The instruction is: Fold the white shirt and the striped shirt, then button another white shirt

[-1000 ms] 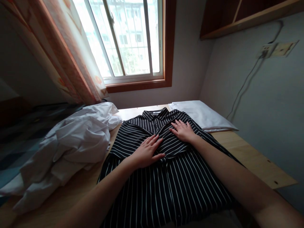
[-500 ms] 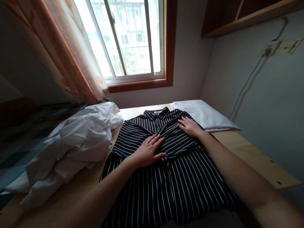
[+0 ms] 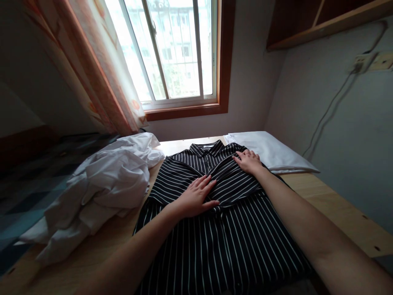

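The striped shirt (image 3: 211, 241) lies on the wooden table (image 3: 331, 196), collar toward the far edge, lower end reaching the near edge (perhaps past it). The left hand (image 3: 196, 198) rests flat mid-front, fingers spread, gripping nothing; the right hand (image 3: 249, 162) lies open by the shoulder, near the folded white cloth (image 3: 270, 149) at the far right corner. Uneven pressing could crease the thin-looking fabric, and a tug at the lower end could drag it off the near edge.

A home room
Orange floral fabric curtain (image 3: 101, 73) left of a brown-framed glass window (image 3: 181, 53); brown wooden shelf (image 3: 331, 28) right of it.
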A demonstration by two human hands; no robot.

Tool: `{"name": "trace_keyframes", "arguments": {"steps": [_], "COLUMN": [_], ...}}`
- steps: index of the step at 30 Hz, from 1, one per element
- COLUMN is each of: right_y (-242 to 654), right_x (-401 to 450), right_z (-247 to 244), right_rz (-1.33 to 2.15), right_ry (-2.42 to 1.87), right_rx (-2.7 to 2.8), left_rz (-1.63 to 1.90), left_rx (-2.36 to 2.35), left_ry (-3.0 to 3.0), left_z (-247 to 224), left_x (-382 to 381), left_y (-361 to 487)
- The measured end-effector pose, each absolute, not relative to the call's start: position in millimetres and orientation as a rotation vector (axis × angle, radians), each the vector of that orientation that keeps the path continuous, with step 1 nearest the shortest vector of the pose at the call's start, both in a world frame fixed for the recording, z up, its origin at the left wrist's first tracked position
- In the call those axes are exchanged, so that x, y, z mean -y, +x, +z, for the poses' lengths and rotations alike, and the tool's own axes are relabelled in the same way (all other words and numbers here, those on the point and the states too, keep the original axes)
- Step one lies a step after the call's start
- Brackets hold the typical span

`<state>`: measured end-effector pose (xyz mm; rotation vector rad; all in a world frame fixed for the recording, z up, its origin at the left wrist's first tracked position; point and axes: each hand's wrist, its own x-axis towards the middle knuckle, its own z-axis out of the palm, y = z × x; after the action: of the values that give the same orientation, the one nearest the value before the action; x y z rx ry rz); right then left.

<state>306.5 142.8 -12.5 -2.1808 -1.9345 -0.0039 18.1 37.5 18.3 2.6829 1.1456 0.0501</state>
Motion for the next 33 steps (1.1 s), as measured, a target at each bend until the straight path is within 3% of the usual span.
{"name": "trace_keyframes", "arguments": {"steps": [4, 10, 19, 29, 33], "right_y": [305.7, 308.2, 299.9, 303.0, 301.0], "right_x": [-146.7, -157.7, -159.3, -156.2, -151.7], "right_z": [-18.1, -16.5, -14.9, -21.5, -17.3], "right_rz": [-0.069, 0.232, 0.28, 0.068, -0.121], "right_ry": [-2.156, -2.299, -2.448, -2.248, -2.034], "right_rx": [1.876, 1.934, 1.645, 1.525, 1.715], "left_rz": [0.009, -0.009, -0.056, 0.071, 0.1], "left_rx": [-1.16, -1.163, -1.173, -1.13, -1.152], "left_ry": [2.661, 2.673, 2.642, 2.698, 2.714], "left_z": [22.4, 21.8, 26.7, 20.4, 19.2], "left_x": [-35.4, -35.7, -33.9, -37.5, -38.1], "left_y": [20.2, 20.6, 21.3, 18.1, 17.8]}}
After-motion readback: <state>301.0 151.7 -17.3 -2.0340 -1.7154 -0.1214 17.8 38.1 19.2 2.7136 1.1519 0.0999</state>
